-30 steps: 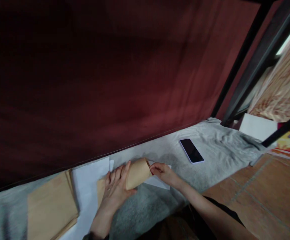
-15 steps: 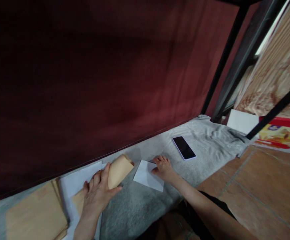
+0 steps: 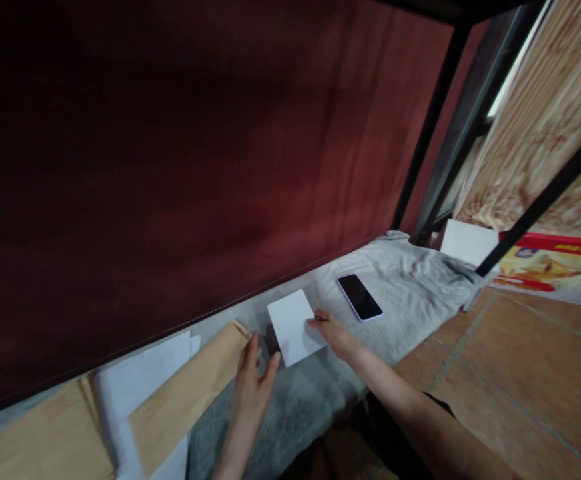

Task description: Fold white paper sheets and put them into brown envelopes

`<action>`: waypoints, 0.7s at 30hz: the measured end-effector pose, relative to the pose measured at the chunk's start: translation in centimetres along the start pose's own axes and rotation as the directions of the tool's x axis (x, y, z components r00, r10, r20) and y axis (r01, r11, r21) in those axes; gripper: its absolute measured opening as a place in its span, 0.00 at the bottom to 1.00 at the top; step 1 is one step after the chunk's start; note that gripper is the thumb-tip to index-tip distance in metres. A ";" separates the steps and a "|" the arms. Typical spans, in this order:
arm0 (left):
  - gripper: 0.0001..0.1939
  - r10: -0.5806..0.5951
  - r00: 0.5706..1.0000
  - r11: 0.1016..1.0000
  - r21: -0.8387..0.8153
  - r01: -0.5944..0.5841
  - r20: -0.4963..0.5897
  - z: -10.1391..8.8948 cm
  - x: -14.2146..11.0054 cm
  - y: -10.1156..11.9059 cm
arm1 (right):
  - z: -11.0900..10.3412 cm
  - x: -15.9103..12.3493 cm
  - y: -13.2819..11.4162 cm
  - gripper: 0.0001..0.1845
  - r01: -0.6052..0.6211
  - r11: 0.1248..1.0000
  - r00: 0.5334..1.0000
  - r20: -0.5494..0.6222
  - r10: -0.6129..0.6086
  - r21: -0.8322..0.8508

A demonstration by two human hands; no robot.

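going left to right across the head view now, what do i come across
Stack of brown envelopes, single brown envelope, left hand, white paper, right hand, phone, red-and-yellow box.

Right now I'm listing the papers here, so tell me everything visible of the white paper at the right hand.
The white paper is a plain, flat rectangle with no visible writing. The right hand pinches its right edge, and it appears tilted above the grey cloth, with shadow along its left. The open left hand is by its lower-left corner; contact is unclear.
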State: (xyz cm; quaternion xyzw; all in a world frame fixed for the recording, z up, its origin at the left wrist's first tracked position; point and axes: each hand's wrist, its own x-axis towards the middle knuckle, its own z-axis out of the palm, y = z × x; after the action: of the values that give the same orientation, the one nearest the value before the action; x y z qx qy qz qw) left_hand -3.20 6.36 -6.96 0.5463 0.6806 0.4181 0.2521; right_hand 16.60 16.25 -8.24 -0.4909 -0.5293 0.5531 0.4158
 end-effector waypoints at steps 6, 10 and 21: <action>0.39 -0.351 0.923 0.781 -0.495 0.381 0.157 3.3 -0.3 0.2 | 1.6 -2.0 -0.3 0.17 -0.176 0.939 0.980 0.145 0.138 0.296; 0.31 -0.260 0.945 0.858 -0.400 0.321 0.201 1.4 0.5 0.6 | 0.5 -1.7 -1.0 0.19 -0.277 0.861 0.960 0.159 0.230 0.427; 0.20 -0.015 1.000 0.999 -0.043 0.016 0.017 -1.8 1.7 1.2 | -2.6 -0.4 -1.4 0.17 -0.080 0.974 0.983 0.180 0.041 0.214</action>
State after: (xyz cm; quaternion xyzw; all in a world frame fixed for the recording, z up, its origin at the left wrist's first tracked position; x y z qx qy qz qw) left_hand -4.45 7.53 -4.86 0.5389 0.6735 0.4263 0.2725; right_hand 19.18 16.44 -6.71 -0.4074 -0.4838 0.6617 0.4026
